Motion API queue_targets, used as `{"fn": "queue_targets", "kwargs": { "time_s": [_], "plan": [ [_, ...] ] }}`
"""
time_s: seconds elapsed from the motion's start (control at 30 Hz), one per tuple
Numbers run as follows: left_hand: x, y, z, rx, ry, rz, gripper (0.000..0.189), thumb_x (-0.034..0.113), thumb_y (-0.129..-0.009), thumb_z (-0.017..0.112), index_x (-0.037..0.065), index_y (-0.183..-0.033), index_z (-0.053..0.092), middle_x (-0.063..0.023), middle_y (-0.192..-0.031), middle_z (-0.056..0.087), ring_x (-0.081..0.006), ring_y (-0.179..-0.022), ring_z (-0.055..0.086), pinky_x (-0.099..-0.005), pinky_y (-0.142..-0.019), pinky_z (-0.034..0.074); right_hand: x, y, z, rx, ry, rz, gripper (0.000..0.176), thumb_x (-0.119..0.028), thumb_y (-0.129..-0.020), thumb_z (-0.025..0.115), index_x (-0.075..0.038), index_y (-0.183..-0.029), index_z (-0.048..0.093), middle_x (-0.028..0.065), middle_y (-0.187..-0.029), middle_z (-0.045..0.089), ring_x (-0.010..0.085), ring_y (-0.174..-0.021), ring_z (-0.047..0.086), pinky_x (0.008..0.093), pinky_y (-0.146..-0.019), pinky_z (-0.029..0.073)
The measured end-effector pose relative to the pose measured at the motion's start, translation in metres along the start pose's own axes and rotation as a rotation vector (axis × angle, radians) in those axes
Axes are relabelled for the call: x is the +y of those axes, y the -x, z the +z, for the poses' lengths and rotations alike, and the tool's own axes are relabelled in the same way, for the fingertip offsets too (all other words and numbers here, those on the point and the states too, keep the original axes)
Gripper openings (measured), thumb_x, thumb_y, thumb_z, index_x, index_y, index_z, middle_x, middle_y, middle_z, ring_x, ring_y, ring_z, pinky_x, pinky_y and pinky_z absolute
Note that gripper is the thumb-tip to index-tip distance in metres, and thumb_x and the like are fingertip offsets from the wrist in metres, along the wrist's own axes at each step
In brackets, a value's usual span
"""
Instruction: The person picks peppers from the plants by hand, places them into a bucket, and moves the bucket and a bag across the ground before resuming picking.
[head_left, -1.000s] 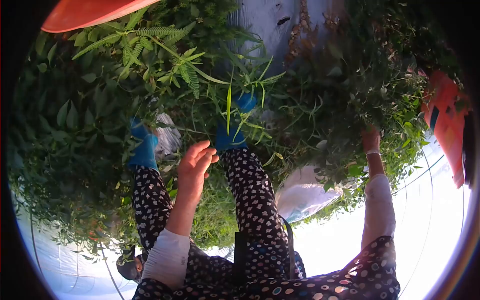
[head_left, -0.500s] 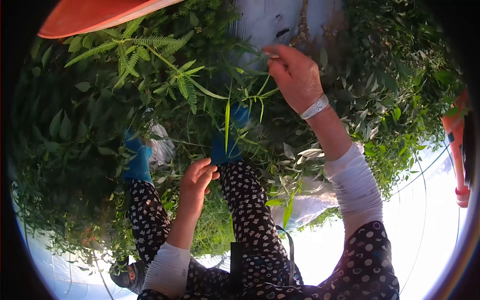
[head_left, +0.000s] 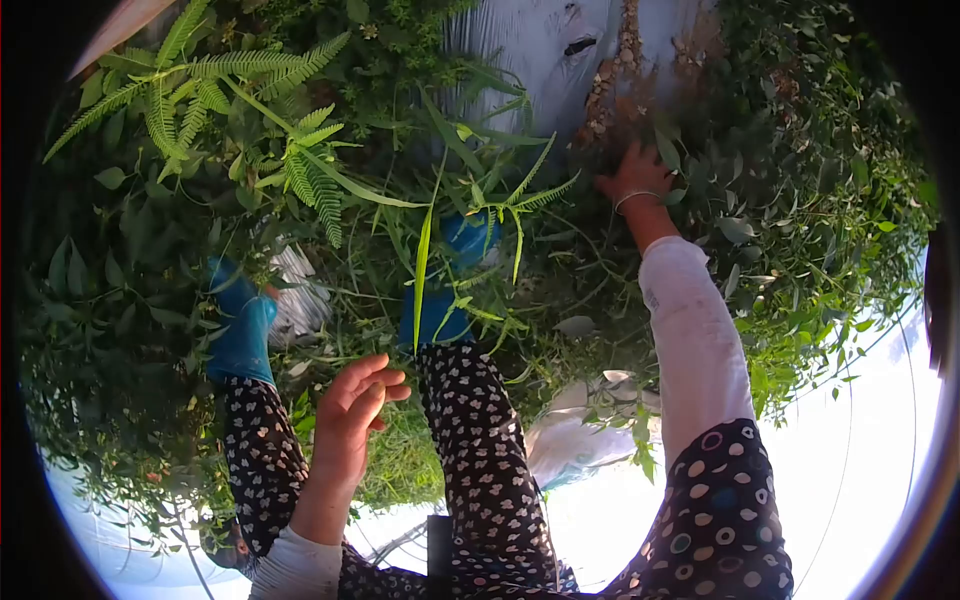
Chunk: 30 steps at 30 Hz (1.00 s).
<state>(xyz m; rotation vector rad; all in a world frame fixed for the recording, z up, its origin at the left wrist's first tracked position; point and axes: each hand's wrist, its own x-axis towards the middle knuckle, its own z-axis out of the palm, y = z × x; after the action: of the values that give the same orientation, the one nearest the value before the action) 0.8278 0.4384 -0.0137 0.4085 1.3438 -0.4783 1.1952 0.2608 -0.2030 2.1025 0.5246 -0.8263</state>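
Note:
The view is upside down, with the ground at the top. My left hand (head_left: 352, 405) hangs loose and open beside my knee, fingers slightly curled, holding nothing. My right hand (head_left: 634, 172), with a bracelet on its wrist, reaches far into the leafy weeds (head_left: 760, 200) at the foot of a white plastic sheet (head_left: 535, 50). Its fingers are buried among the leaves, so what they hold is hidden. My legs in spotted trousers (head_left: 470, 420) end in blue boots (head_left: 240, 325) standing in the greenery.
Fern-like fronds (head_left: 250, 110) and long grass blades (head_left: 422, 265) hang thick around the boots. A white sack (head_left: 570, 435) lies behind my legs. Dense green plants fill both sides. Brown soil (head_left: 625, 70) shows by the sheet.
My right hand has moved away from me and down into the weeds by the white sheet; half a second ago it was raised, pinching a thin stem. The left hand has sunk slightly.

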Motion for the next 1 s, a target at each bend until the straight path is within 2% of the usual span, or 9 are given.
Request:
{"fn": "queue_targets", "kwargs": {
  "time_s": [0.07,0.2,0.37,0.47,0.57,0.63,0.83,0.93,1.0],
  "plan": [
    [-0.001,-0.004,-0.004,0.015,0.030,0.022,0.040,0.028,-0.087,0.052,0.006,-0.120,0.047,-0.0065,-0.105,0.059,-0.0161,-0.093,0.060,-0.0201,-0.058,0.038,-0.005,0.015,-0.002,0.212,0.188,-0.051,0.075,-0.045,-0.064,0.071,-0.006,-0.120,0.040,0.0134,-0.125,0.045,0.0342,-0.122,0.036,0.0510,-0.096,0.032],
    [-0.006,-0.009,-0.006,0.021,0.100,0.024,0.040,0.029,-0.088,0.052,0.005,-0.120,0.046,-0.0073,-0.104,0.060,-0.0183,-0.093,0.060,-0.0174,-0.055,0.039,0.022,0.005,0.001,0.097,0.190,-0.268,0.065,-0.036,-0.068,0.070,-0.005,-0.119,0.046,0.0108,-0.114,0.054,0.0319,-0.111,0.048,0.0444,-0.092,0.038],
    [-0.011,-0.009,-0.004,0.003,0.127,-0.005,0.039,0.027,-0.088,0.052,0.005,-0.120,0.047,-0.0075,-0.104,0.060,-0.0187,-0.094,0.060,-0.0174,-0.056,0.039,0.055,0.015,0.023,-0.099,-0.724,-0.412,0.063,-0.029,-0.066,0.073,-0.004,-0.119,0.051,0.0047,-0.084,0.061,0.0220,-0.077,0.058,0.0298,-0.075,0.045],
    [-0.011,-0.007,-0.003,0.020,0.129,-0.013,0.039,0.028,-0.087,0.052,0.005,-0.119,0.048,-0.0059,-0.104,0.060,-0.0161,-0.093,0.060,-0.0201,-0.057,0.037,0.060,0.014,0.026,-0.359,-1.223,-0.328,0.045,-0.028,-0.075,0.068,-0.010,-0.113,0.053,-0.0045,-0.092,0.058,0.0144,-0.084,0.055,0.0295,-0.076,0.044],
    [-0.009,-0.007,-0.005,0.012,0.150,0.008,0.040,0.028,-0.087,0.052,0.005,-0.119,0.048,-0.0059,-0.104,0.060,-0.0162,-0.094,0.060,-0.0199,-0.057,0.037,0.060,0.028,0.002,-0.584,-1.550,-0.088,0.054,-0.033,-0.073,0.071,-0.008,-0.117,0.052,-0.0020,-0.094,0.058,0.0112,-0.080,0.054,0.0274,-0.073,0.044],
    [-0.008,-0.006,-0.004,0.024,0.158,0.003,0.040,0.028,-0.087,0.052,0.005,-0.119,0.048,-0.0058,-0.104,0.061,-0.0163,-0.094,0.060,-0.0199,-0.057,0.037,0.058,0.038,-0.001,-0.643,-1.599,-0.153,0.042,-0.028,-0.077,0.067,-0.009,-0.113,0.054,-0.0012,-0.098,0.056,0.0096,-0.082,0.053,0.0273,-0.072,0.044],
    [-0.007,-0.002,-0.004,-0.009,0.162,0.023,0.042,0.027,-0.088,0.051,0.002,-0.121,0.046,-0.0095,-0.105,0.060,-0.0199,-0.095,0.060,-0.0173,-0.055,0.039,0.051,0.089,0.015,-0.297,-1.752,-0.226,0.029,-0.022,-0.087,0.055,-0.006,-0.111,0.052,0.0005,-0.096,0.057,0.0113,-0.085,0.055,0.0260,-0.073,0.044],
    [-0.003,0.000,-0.004,-0.006,0.160,0.020,0.041,0.027,-0.089,0.050,0.002,-0.121,0.045,-0.0100,-0.106,0.060,-0.0201,-0.095,0.060,-0.0174,-0.056,0.040,0.053,0.132,0.006,-0.096,-1.758,-0.147,0.028,-0.021,-0.088,0.052,-0.004,-0.111,0.052,0.0049,-0.103,0.058,0.0135,-0.089,0.056,0.0284,-0.077,0.045],
    [-0.002,0.002,-0.003,-0.016,0.169,0.048,0.041,0.027,-0.089,0.050,0.002,-0.121,0.045,-0.0104,-0.106,0.060,-0.0200,-0.095,0.061,-0.0176,-0.055,0.040,0.062,0.156,0.009,0.031,-1.861,0.110,0.030,-0.021,-0.088,0.053,-0.004,-0.112,0.052,0.0080,-0.104,0.057,0.0175,-0.090,0.056,0.0292,-0.079,0.045]
  ]
}}
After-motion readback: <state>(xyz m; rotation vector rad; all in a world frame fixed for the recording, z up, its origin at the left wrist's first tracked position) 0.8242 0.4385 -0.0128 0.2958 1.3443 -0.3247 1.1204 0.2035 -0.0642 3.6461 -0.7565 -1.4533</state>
